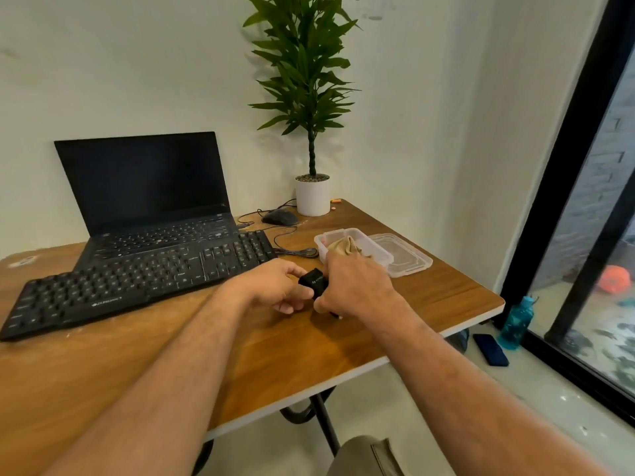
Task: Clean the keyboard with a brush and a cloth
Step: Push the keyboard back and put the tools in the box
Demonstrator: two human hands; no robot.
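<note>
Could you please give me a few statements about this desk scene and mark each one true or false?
1. Both hands hold a small black object. True.
2. The cloth lies spread over the keyboard. False: it sits in the open plastic container.
3. The laptop screen is dark. True.
4. The container's lid is closed on it. False: it lies beside the container.
5. The mouse rests near the plant pot. True.

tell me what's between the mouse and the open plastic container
In the head view, the black cable loops across bare wooden table between the mouse and the plastic container.
</note>
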